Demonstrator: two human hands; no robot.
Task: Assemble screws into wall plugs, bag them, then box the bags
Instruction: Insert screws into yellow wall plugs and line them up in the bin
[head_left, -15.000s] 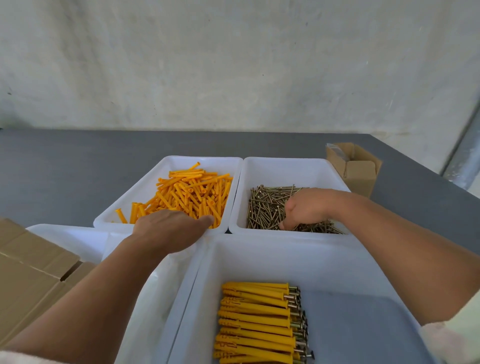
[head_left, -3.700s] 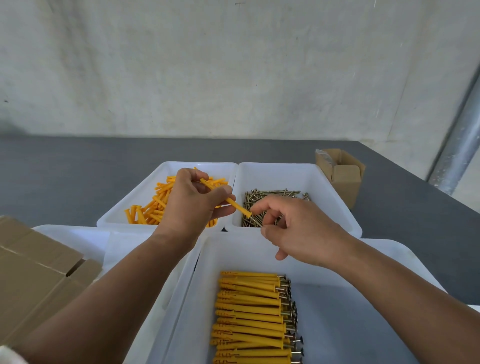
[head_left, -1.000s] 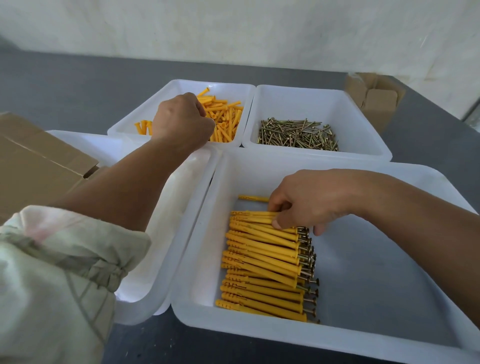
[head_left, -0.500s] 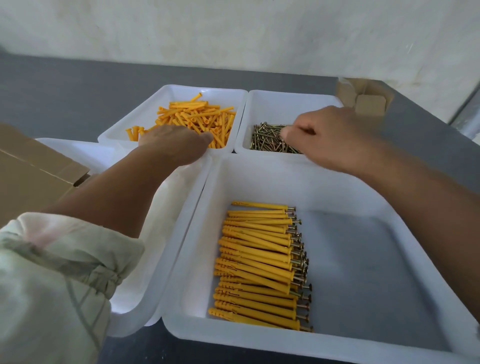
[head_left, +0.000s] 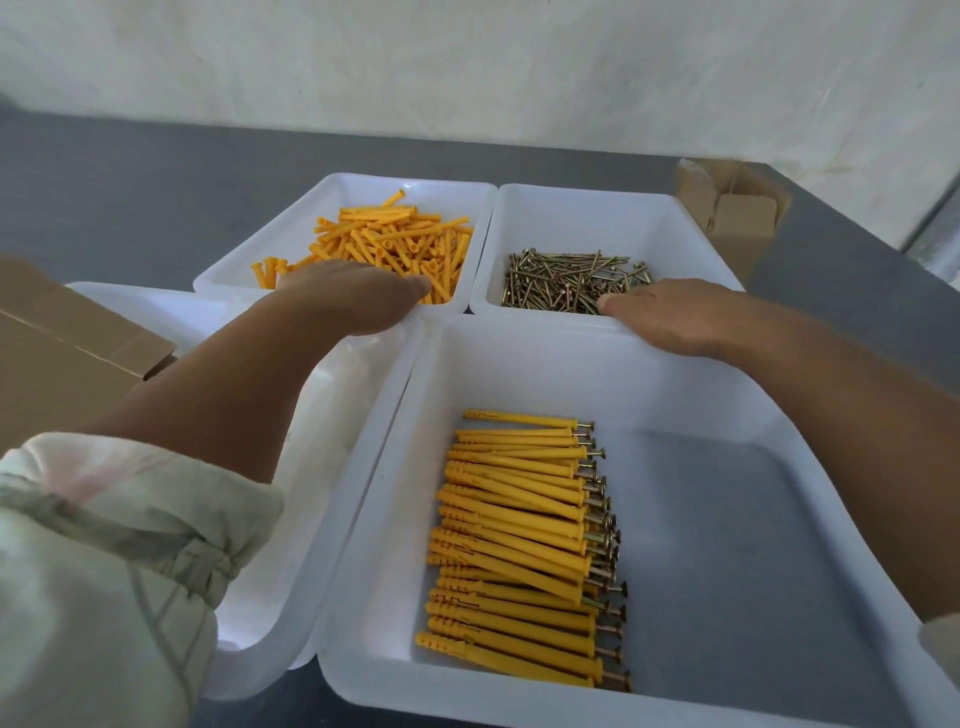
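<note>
Table (head_left: 130, 171): grey, carries everything. Count: one.
Front tray (head_left: 519, 338): largest white tray, nearest me. It holds the finished pieces. I judge it rigid and light. White trays in all: four.
Left tray (head_left: 332, 441): beside the front tray, under my left forearm. I cannot make out its contents.
Plug tray (head_left: 343, 182): far left.
Screw tray (head_left: 597, 195): far right, touching the plug tray.
Cardboard (head_left: 62, 353): lies at my left. A small open box (head_left: 737, 218) stands far right. Count: two.
Left hand (head_left: 353, 299): palm down over the near edge of the plug tray, fingers reaching onto the pile. I cannot tell whether it holds a plug.
Right hand (head_left: 670, 317): at the near right corner of the screw tray, fingertips at the heap. The grip is hidden. My hands are well apart.
Assembled plugs (head_left: 519, 545): rowed in the left half of the front tray, screw heads to the right. Roughly twenty; they overlap, so the count is not exact.
Loose plugs (head_left: 395, 244): I judge them light and stiff. I take one at mid-body, leaving the open end free. Uncountable.
Loose screws (head_left: 566, 280): small, hard and pointed, and likely to tangle. I pinch one by the shank near the head. Uncountable.
</note>
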